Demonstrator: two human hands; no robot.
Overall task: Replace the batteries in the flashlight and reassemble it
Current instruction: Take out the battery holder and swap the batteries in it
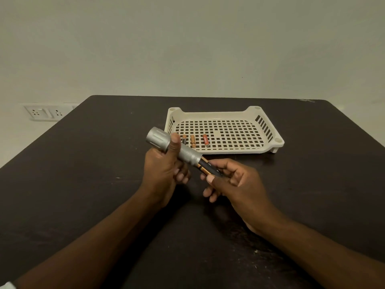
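Observation:
My left hand [164, 170] grips a silver flashlight [188, 155] around its body, with the wide head pointing up and to the left. A black battery holder [209, 168] with orange-and-black cells sticks halfway out of the flashlight's open rear end. My right hand [235, 180] pinches the holder's outer end between thumb and fingers. Three loose batteries lie in the cream tray: a dark one [184, 139] partly hidden behind my thumb, a copper one [193, 141] and an orange one [205, 140].
The cream perforated tray [267, 130] stands on the dark table [83, 174] just beyond my hands. A white wall socket panel [44, 112] is at the far left, beyond the table's edge.

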